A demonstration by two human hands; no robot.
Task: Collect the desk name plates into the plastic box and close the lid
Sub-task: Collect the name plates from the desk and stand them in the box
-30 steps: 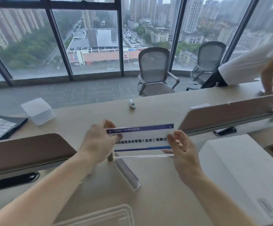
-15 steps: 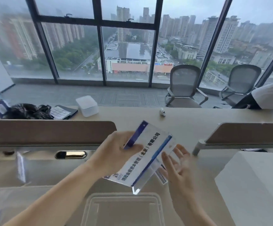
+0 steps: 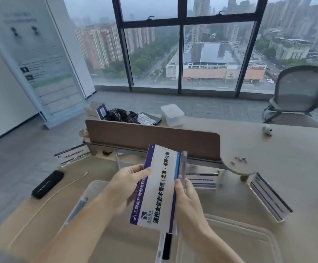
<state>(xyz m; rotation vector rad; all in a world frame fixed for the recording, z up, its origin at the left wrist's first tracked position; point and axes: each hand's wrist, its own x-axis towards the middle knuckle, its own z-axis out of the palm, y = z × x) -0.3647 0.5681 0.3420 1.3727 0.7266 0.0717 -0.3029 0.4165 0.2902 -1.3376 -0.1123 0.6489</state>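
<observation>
I hold a clear acrylic name plate with a white card, blue bands and black characters, turned on end above the desk. My left hand grips its left edge and my right hand its right edge. Below it lies the clear plastic box, mostly hidden by my arms, with another plate standing in it. The clear lid lies flat to the right. More name plates rest on the desk: one at the far left, one behind my hands, one at the right.
A brown desk divider runs across behind the plates. A black remote-like object and a thin cable lie at the left. Beyond the divider are a white container, a black bag and a notebook. A mesh chair stands by the window.
The plate has turned from level to upright on end and come down toward the box. My view has swung left and down, and my right hand has closed on the plate's right edge.
</observation>
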